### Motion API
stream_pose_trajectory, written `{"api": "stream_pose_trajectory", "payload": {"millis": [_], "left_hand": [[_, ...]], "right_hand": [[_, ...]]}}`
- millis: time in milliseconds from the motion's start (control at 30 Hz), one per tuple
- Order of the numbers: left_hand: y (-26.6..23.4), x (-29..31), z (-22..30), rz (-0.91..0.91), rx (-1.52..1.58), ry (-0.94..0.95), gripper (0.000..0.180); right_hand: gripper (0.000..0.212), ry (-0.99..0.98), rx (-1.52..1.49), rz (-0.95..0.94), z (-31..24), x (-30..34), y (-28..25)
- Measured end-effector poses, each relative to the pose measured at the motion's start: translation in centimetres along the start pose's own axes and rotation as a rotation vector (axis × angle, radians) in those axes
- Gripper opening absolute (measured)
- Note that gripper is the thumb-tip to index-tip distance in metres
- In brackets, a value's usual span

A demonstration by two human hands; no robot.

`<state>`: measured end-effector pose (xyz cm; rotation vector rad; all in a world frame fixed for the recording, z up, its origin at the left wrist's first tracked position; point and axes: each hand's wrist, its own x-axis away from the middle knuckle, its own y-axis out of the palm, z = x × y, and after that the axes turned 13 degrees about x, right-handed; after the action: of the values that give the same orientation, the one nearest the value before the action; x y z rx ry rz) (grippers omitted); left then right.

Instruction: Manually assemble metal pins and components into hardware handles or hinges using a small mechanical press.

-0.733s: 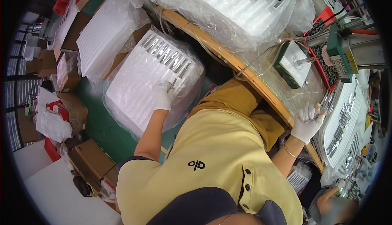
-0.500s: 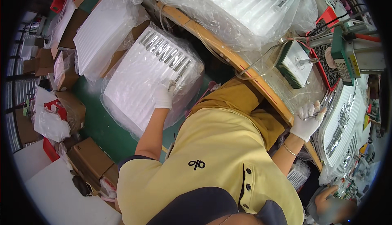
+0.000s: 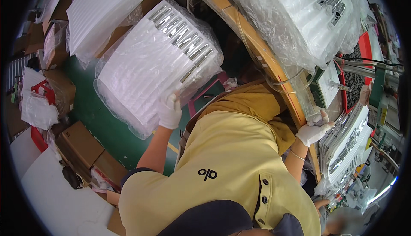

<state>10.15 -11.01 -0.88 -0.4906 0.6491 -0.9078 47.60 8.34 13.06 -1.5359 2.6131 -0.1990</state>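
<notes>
My left hand [image 3: 170,112], in a white glove, is beside the near right edge of a white ribbed foam tray [image 3: 132,71] wrapped in clear plastic. Its fingers are loosely bent, and I see nothing in them. Shiny metal tubes [image 3: 179,32] lie in a row of grooves along the tray's far right side, the closest one [image 3: 196,67] a little beyond my fingers. At the right, my gloved right hand [image 3: 314,129] is by the bench corner with its fingers curled. A small metal piece seems to be in them, mostly hidden.
The wooden bench edge [image 3: 257,43] runs diagonally past my lap. On it stand a plastic-wrapped tray of tubes [image 3: 295,19], a green and white device [image 3: 329,84] and a red bin [image 3: 364,49] of small dark parts. Stacked trays [image 3: 349,144] stand right; cardboard boxes [image 3: 79,144] left. Another person [image 3: 342,221] is at lower right.
My left hand has come away from the closest tube, back toward the tray's near edge; that tube now lies uncovered in its groove. The whole view has turned and shifted. My right hand stays curled.
</notes>
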Motion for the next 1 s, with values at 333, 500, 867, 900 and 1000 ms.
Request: {"api": "stream_pose_trajectory", "payload": {"millis": [333, 500, 867, 900, 1000], "left_hand": [[3.1, 2.8, 1.9, -0.239, 0.267, -0.085, 0.027], [5.1, 7.1, -1.4, -0.662, 0.184, -0.739, 0.029], [6.5, 9.1, -3.3, -0.524, 0.351, -0.956, 0.042], [6.6, 9.4, -3.4, -0.547, 0.379, -0.976, 0.041], [6.5, 9.2, -3.7, -0.615, 0.406, -0.954, 0.041]], "right_hand": [[0.060, -0.011, -0.088, -0.017, 0.8, 0.0, -0.3], [0.062, -0.029, -0.045, -0.008, 0.5, 0.4, -1.0], [0.067, -0.120, 0.486, 0.186, 0.5, 0.7, 0.2], [0.067, -0.129, 0.488, 0.187, 0.6, 0.8, 0.3], [0.066, -0.271, 0.683, 0.192, 0.3, 1.0, 0.8]]}}
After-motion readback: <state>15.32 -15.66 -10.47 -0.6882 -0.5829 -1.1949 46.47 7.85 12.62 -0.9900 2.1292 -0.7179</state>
